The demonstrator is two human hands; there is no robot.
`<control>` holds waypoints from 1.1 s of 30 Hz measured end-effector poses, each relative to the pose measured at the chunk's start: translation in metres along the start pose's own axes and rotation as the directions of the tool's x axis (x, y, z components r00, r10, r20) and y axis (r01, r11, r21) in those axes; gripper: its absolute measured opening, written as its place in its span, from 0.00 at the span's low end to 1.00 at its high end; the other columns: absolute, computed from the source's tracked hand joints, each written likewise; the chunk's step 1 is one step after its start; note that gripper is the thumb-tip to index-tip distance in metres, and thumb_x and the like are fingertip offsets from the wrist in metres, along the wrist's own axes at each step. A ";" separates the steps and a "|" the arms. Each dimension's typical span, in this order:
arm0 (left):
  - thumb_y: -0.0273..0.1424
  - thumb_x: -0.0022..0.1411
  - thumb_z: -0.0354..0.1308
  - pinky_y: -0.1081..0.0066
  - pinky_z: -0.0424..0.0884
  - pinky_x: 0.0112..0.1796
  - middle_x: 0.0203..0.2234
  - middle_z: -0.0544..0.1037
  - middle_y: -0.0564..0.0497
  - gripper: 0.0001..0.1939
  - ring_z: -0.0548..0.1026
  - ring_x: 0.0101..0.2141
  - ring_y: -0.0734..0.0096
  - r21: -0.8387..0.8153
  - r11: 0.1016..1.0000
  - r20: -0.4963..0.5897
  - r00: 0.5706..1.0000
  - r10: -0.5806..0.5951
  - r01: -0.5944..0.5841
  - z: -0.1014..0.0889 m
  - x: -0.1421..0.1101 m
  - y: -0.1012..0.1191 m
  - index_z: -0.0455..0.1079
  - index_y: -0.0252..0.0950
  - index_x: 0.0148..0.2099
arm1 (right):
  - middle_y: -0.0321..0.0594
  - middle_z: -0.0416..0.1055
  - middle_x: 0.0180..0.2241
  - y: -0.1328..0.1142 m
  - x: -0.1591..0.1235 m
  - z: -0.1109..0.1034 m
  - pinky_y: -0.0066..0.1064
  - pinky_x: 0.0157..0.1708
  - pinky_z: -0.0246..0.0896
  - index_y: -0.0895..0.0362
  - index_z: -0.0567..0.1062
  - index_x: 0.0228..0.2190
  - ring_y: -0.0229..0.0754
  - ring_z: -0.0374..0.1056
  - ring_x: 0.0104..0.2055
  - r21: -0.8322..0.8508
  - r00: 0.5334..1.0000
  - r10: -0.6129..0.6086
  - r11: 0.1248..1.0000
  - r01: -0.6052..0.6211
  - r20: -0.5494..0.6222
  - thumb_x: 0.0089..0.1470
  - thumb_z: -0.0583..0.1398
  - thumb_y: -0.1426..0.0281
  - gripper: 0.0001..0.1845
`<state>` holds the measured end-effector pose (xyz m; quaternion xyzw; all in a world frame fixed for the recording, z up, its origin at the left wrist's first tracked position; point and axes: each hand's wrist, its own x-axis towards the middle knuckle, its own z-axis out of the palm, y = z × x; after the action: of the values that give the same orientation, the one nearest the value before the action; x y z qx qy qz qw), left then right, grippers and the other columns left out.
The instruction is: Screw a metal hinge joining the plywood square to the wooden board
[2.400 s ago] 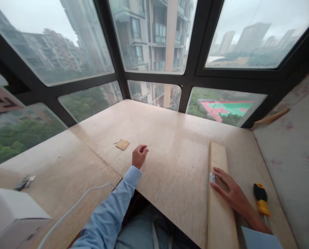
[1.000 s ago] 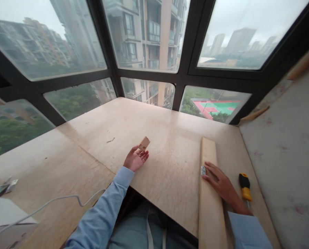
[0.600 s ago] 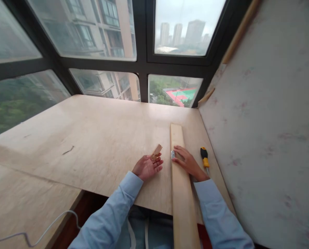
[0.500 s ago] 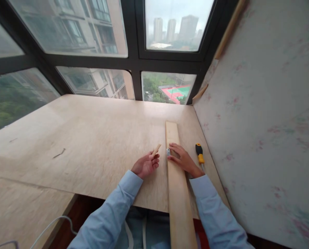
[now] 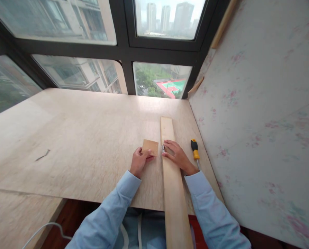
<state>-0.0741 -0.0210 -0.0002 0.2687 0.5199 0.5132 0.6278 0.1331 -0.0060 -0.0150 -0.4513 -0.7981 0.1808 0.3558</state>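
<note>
My left hand [image 5: 138, 160] is closed on a small flat square of thin wood [image 5: 150, 147], holding it level just above the plywood tabletop [image 5: 87, 138], right beside a long pale wooden plank [image 5: 171, 173]. My right hand [image 5: 175, 156] lies flat on that plank, fingers stretched out, fingertips next to a small silver metal hinge [image 5: 163, 149] at the plank's left edge. The wooden square nearly touches the hinge.
A yellow-and-black screwdriver [image 5: 195, 149] lies on the tabletop right of the plank, close to a flowered wall panel [image 5: 260, 114]. A small dark sliver [image 5: 42, 155] lies on the left. Large dark-framed windows [image 5: 125, 52] stand behind the table. A white cable [image 5: 44, 231] hangs lower left.
My left hand picked up the wooden square from the left and carried it right to the plank, turning it flat beside the hinge. My right hand stayed on the plank. My view swung right.
</note>
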 end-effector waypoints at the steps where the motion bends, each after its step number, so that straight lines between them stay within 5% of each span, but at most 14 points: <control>1: 0.30 0.49 0.68 0.68 0.77 0.32 0.34 0.77 0.45 0.16 0.78 0.32 0.68 -0.004 1.000 -0.009 1.000 -0.019 0.019 0.002 -0.001 -0.001 0.67 0.31 0.38 | 0.50 0.69 0.54 -0.001 0.000 0.001 0.49 0.58 0.60 0.54 0.73 0.51 0.50 0.64 0.58 -0.003 1.000 0.001 1.000 -0.001 -0.003 0.56 0.61 0.57 0.23; 13: 0.22 0.47 0.59 0.71 0.76 0.30 0.35 0.79 0.42 0.12 0.79 0.32 0.66 -0.069 0.977 0.166 0.968 -0.188 0.202 0.013 0.003 0.003 0.66 0.31 0.37 | 0.52 0.68 0.55 -0.004 0.003 0.008 0.47 0.58 0.60 0.55 0.72 0.52 0.50 0.63 0.58 -0.040 1.000 -0.027 0.999 0.026 -0.015 0.56 0.60 0.56 0.25; 21: 0.20 0.41 0.64 0.68 0.78 0.31 0.37 0.79 0.43 0.22 0.79 0.34 0.62 -0.129 0.983 0.175 0.979 -0.104 0.127 0.016 0.000 0.005 0.67 0.31 0.42 | 0.51 0.67 0.56 -0.005 0.004 0.011 0.48 0.58 0.60 0.54 0.72 0.53 0.51 0.62 0.59 -0.070 0.999 -0.033 0.997 0.032 -0.005 0.56 0.61 0.58 0.25; 33: 0.21 0.42 0.66 0.69 0.78 0.28 0.34 0.79 0.44 0.18 0.78 0.29 0.66 -0.095 0.975 0.238 0.956 -0.172 0.199 0.019 0.012 0.010 0.70 0.30 0.39 | 0.52 0.66 0.57 -0.004 0.003 0.010 0.50 0.58 0.59 0.53 0.73 0.53 0.52 0.60 0.60 -0.091 0.999 -0.047 0.995 0.049 0.028 0.57 0.61 0.59 0.23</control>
<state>-0.0607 -0.0030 0.0105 0.2382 0.4361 0.4475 0.7436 0.1223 -0.0050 -0.0186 -0.4456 -0.8207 0.1410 0.3286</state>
